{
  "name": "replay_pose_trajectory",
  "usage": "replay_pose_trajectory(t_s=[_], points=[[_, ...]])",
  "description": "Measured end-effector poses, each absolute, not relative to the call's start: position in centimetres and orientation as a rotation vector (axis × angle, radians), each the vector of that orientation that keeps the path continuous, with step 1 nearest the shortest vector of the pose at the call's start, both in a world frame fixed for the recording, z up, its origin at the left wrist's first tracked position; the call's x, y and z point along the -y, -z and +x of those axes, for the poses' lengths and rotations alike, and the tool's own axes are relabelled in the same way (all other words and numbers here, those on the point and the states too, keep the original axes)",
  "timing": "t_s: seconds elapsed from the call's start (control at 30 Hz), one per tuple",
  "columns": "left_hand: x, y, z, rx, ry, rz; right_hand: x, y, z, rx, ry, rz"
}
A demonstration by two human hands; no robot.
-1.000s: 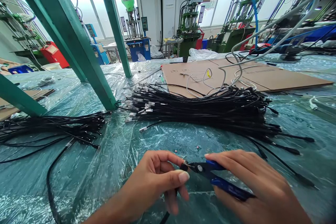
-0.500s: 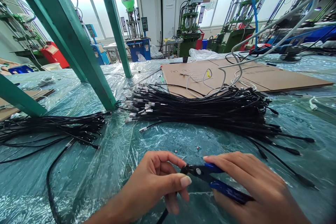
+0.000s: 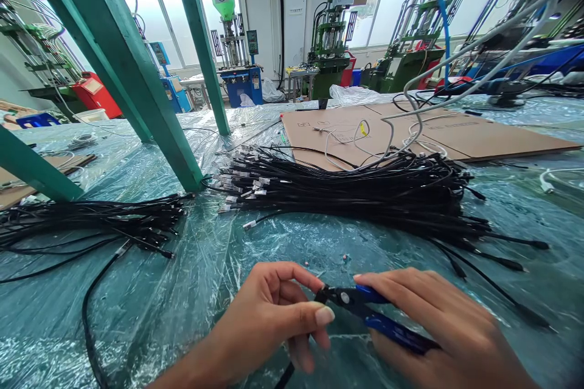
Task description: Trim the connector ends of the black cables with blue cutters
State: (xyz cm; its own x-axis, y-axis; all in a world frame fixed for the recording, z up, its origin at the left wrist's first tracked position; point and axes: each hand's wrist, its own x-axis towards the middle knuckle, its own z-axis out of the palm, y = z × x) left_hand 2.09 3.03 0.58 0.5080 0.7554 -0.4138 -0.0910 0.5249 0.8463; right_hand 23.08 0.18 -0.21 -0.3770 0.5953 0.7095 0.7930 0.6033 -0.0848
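Note:
My left hand [image 3: 278,316] pinches a black cable [image 3: 285,375] near its end, between thumb and forefinger. In my right hand [image 3: 438,322] is a pair of cutting pliers [image 3: 399,333] with blue handles and dark jaws. The jaws meet the cable's end at my left fingertips; the exact contact is too small to make out. Beyond my hands lies a large bundle of black cables [image 3: 356,194], with metal plugs at its left end and black connectors at its right.
A second pile of black cables [image 3: 91,225] lies left, one cable curling toward me. Green metal posts [image 3: 146,97] rise from the plastic-covered table [image 3: 219,316]. Flat cardboard [image 3: 493,134] and loose white cables [image 3: 413,115] lie behind the bundle. Machines [image 3: 331,42] stand beyond.
Almost nothing differs. The view has shifted very slightly; both hands keep the same hold, with the pliers at the cable's end.

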Motion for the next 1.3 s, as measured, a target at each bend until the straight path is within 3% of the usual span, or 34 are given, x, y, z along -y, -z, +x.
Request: replay_pose_trajectory(t_s=[1.3], points=[[-2.79, -0.5, 2.16, -0.922, -0.67, 0.937, -0.13, 0.22, 23.05, 2.087, 0.324, -1.114]])
